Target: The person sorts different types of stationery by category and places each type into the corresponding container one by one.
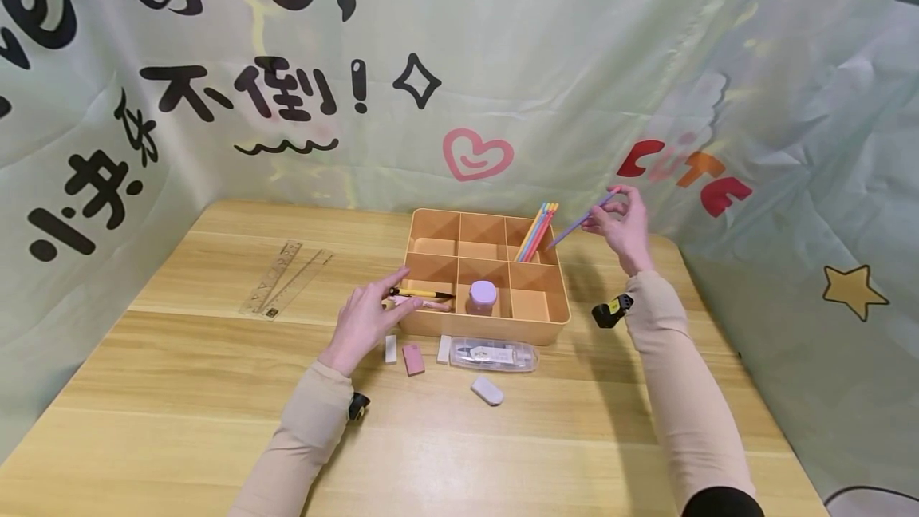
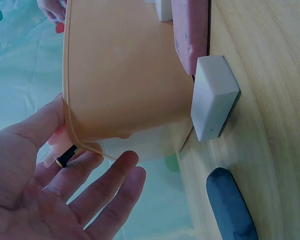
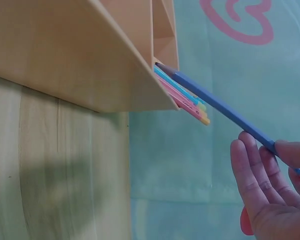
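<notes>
My right hand (image 1: pixel 621 226) pinches a blue-purple pencil (image 3: pixel 220 107) between thumb and fingers, its dark tip slanting down at the rim of the back right compartment. Several coloured pens or pencils (image 1: pixel 537 234) lean in that compartment of the orange divided box (image 1: pixel 483 330). At the box's front left corner is my left hand (image 1: pixel 364 322), its fingers spread loosely and the thumb at the rim. Near it, a yellow-and-black pen (image 1: pixel 424 294) and a pink pen (image 1: pixel 431 305) lie in the front left compartment. A purple-lidded jar (image 1: pixel 482 297) stands in the front middle compartment.
Before the box lie a white eraser (image 1: pixel 391 349), a pink eraser (image 1: pixel 413 360), another white block (image 1: pixel 444 349), a clear plastic case (image 1: pixel 495 355) and a rounded white eraser (image 1: pixel 487 390). Clear rulers (image 1: pixel 276 282) lie to the left. A printed cloth (image 1: pixel 567 102) hangs behind the table.
</notes>
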Demonstrator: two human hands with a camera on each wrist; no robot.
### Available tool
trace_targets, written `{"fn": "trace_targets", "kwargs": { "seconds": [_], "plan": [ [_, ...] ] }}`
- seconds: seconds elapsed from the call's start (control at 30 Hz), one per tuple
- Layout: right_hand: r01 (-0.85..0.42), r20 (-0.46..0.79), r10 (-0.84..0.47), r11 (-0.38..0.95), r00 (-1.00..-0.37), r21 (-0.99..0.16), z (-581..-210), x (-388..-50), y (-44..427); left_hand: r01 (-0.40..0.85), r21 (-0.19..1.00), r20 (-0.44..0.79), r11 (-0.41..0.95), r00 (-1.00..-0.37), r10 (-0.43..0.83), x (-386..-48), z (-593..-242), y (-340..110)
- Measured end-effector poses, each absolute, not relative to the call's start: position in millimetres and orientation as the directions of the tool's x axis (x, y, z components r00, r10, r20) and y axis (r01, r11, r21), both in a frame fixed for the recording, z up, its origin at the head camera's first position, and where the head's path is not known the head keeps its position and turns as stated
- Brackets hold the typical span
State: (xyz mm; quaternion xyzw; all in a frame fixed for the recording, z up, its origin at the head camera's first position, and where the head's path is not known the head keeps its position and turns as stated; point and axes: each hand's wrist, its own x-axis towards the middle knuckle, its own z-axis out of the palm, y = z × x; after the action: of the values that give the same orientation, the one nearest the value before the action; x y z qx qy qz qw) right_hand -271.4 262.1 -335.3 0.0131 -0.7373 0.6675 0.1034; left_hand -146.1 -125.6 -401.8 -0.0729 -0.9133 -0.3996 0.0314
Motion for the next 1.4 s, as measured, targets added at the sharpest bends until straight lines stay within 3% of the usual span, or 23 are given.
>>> {"fn": "trace_targets", "kwargs": {
  "seconds": [0.5,0.8,1.03,1.4],
  "plan": [
    [-0.037,0.056,0.047,0.34,-0.997,-0.94,-344,-281,251,0.153,0.731,0.106,0.665,-0.988,0.111,-146,-406,-124],
    [-0.021,0.032,0.021,0.381,-0.999,-0.924,-349,-281,247,0.153,0.736,0.104,0.659,-0.988,0.113,-145,-404,-123],
    [0.048,-0.069,-0.037,0.397,-0.997,-0.917,-350,-281,248,0.15,0.744,0.105,0.651,-0.989,0.108,-146,-403,-124],
    [-0.031,0.012,-0.058,0.343,-0.998,-0.939,-361,-239,264,0.167,0.729,0.126,0.664,-0.986,0.109,-148,-404,-126]
  ]
}}
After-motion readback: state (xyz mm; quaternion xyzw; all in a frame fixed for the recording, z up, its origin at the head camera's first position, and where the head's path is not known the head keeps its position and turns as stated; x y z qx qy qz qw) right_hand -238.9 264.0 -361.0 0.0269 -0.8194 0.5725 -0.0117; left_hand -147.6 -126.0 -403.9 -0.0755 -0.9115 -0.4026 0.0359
